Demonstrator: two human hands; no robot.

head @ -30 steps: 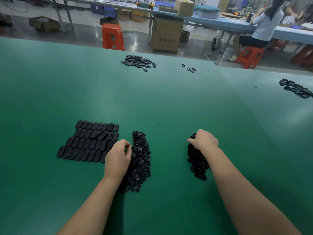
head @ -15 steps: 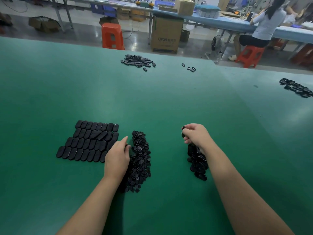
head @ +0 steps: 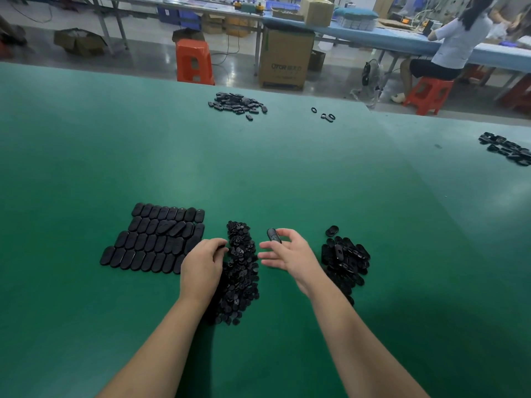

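On the green table [head: 258, 173], rows of flat black oval shells [head: 155, 239] lie arranged at the left. A long heap of small black inserts [head: 241, 271] sits in the middle and a heap of black oval frames [head: 344, 259] at the right. My left hand [head: 201, 265] rests at the left edge of the insert heap with fingers curled at the pieces; whether it holds one is hidden. My right hand [head: 287, 254] hovers between the two heaps and pinches one black oval piece [head: 273, 234] between thumb and forefinger, other fingers spread.
A far pile of black parts [head: 237, 103], three loose rings [head: 324, 114] and another pile [head: 508, 149] at the right edge lie on the table. Beyond it stand an orange stool [head: 194, 63], a cardboard box [head: 284, 58], and a seated person [head: 448, 44] at a blue bench.
My right hand lifted one oval piece out of the right heap and carried it left toward the middle heap. My left hand stayed at the insert heap, shifting only slightly.
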